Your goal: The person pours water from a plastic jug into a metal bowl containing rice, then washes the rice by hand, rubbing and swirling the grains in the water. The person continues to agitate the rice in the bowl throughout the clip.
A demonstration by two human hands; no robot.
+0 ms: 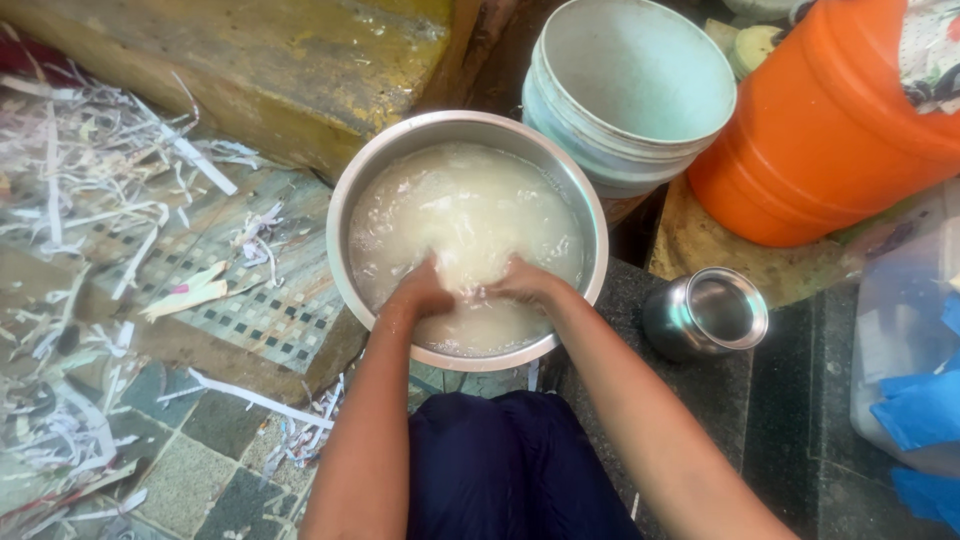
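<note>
The fingers (452, 283) of both hands are plunged into cloudy, whitish liquid, so I cannot tell whether they are spread wide, curled narrow, or gripping a handful of whatever lies under the surface. In the head view, I see my left hand (420, 292) and my right hand (522, 284) side by side, nearly touching, at about 6 o'clock inside the steel basin (345, 205). Both wrists come in over the near rim, which reads to me as a working posture: the basin sits right in front of my knees, low on the floor, so both arms can reach down into it without stretching. The murky water (465, 215) fills the basin close to the brim and carries pale, pulpy flecks.

At 10 o'clock from the basin, shredded paper strips (90, 190) lie strewn over the tiled floor (270, 310), near enough to be gathered by hand. At 1 o'clock stands a stack of pale blue buckets (640, 90), empty as far as I can see and just beside the basin's far rim. Further toward 2 o'clock sits a large orange drum (830, 140). At 3 o'clock a small steel pot (706, 314) stands upright and open-mouthed on the dark stone, apart from the basin but within the right arm's reach. At the right edge I make out a clear plastic tub with blue material (915, 400), partly cut off. My dark trousers (510, 470) fill the bottom centre.
</note>
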